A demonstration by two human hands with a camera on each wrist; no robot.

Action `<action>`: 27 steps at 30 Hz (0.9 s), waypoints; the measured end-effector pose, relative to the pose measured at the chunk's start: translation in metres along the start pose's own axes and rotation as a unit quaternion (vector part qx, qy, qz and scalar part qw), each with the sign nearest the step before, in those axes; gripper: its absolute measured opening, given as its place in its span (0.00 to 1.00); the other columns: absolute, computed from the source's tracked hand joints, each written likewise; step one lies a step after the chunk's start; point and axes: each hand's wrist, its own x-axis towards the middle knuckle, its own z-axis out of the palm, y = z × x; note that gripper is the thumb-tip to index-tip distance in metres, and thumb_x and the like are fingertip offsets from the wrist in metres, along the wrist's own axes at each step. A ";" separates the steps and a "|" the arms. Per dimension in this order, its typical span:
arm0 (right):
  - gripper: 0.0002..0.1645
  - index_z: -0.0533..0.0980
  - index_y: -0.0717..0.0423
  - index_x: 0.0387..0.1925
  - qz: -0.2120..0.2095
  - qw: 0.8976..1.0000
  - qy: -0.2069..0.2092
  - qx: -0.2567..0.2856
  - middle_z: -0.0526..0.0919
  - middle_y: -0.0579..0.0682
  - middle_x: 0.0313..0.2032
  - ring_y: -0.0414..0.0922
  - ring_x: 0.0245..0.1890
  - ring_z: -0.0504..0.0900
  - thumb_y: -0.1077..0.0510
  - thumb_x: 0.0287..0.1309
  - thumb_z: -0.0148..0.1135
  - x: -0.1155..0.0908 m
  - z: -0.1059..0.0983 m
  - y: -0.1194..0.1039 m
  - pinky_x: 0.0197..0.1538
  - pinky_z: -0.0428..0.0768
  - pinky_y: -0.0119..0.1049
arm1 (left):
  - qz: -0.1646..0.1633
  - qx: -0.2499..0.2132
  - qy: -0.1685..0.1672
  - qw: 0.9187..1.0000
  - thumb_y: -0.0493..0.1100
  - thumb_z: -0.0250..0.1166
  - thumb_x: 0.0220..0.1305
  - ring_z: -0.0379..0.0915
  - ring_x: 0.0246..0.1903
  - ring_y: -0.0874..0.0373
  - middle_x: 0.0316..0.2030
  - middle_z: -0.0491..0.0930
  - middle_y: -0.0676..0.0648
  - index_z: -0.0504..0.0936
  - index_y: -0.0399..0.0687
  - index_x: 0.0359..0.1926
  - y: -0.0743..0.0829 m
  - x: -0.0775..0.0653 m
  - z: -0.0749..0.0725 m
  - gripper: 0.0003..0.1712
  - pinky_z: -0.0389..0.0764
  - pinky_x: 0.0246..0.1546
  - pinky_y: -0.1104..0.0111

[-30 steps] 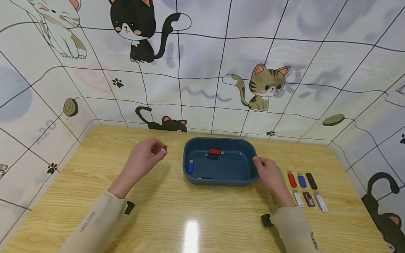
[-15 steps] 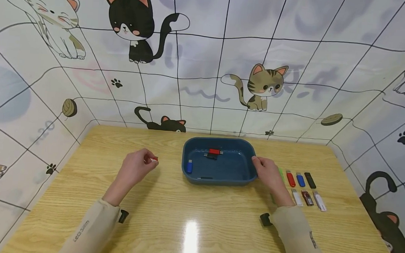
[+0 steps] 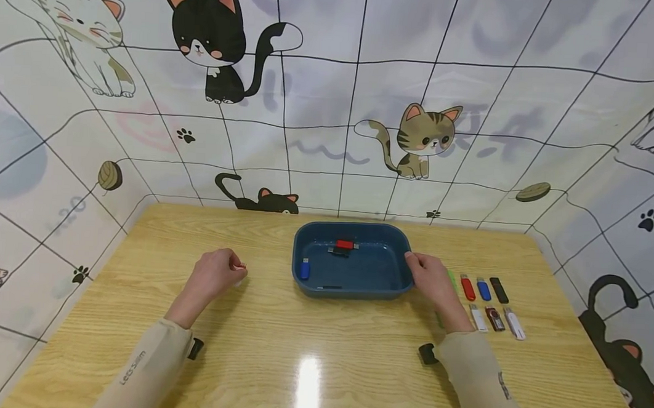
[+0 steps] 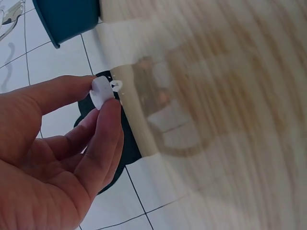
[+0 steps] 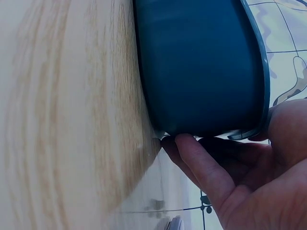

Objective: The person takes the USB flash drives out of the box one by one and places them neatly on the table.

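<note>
Head view: left grip (image 3: 212,278) pinches a small white object (image 4: 101,92); right grip (image 3: 433,280) holds the blue bin (image 3: 350,293).

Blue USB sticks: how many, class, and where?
2: a blue stick inside the tray, at its left; another on the table, between a red stick and a black stick. The right hand may hide others.

You have two hands in view, left hand (image 3: 210,277) and right hand (image 3: 432,285). One white-and-red piece (image 4: 102,93) in your left. One blue tray (image 3: 376,274), four items inside: one red stick (image 3: 346,245), one black stick (image 3: 340,252), one blue stick (image 3: 305,269), one thin dark piece (image 3: 330,287) at near side. Right of tray, six fully visible: second red stick (image 3: 468,288), second blue stick (image 3: 484,290), second black stick (image 3: 499,290), one dark-red stick (image 3: 495,319), two white sticks (image 3: 515,324). Green pieces (image 3: 453,279) behind your right forearm: one or two, can't tell.
</note>
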 end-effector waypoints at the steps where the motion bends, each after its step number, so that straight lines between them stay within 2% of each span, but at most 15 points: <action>1: 0.27 0.73 0.62 0.29 -0.001 1.000 0.000 -0.002 0.64 0.47 0.19 0.47 0.24 0.71 0.48 0.82 0.44 0.000 0.000 0.000 0.33 0.72 0.39 | -0.002 0.003 -0.003 1.000 0.40 0.69 0.60 0.76 0.30 0.52 0.31 0.85 0.45 0.85 0.37 0.35 -0.001 0.000 0.000 0.08 0.77 0.34 0.59; 6: 0.27 0.74 0.60 0.29 -0.004 1.000 0.008 -0.010 0.65 0.47 0.19 0.47 0.25 0.72 0.48 0.82 0.45 0.000 0.000 0.001 0.33 0.72 0.39 | -0.002 0.017 -0.016 1.000 0.38 0.67 0.56 0.74 0.29 0.52 0.28 0.83 0.46 0.84 0.38 0.31 -0.008 0.000 0.003 0.05 0.77 0.33 0.59; 16: 0.28 0.73 0.58 0.27 0.001 1.000 0.002 -0.009 0.66 0.48 0.19 0.47 0.24 0.72 0.46 0.82 0.44 0.000 0.000 0.001 0.32 0.72 0.40 | -0.013 0.016 -0.042 0.999 0.38 0.68 0.59 0.72 0.27 0.53 0.28 0.81 0.46 0.83 0.37 0.29 -0.014 0.001 0.006 0.07 0.73 0.27 0.65; 27: 0.28 0.73 0.60 0.29 0.005 1.000 0.000 -0.004 0.66 0.48 0.20 0.47 0.25 0.73 0.46 0.82 0.44 0.000 0.000 0.001 0.32 0.73 0.40 | -0.021 0.022 -0.043 0.999 0.38 0.67 0.58 0.66 0.22 0.56 0.19 0.73 0.50 0.78 0.44 0.20 -0.015 0.001 0.009 0.12 0.66 0.23 0.67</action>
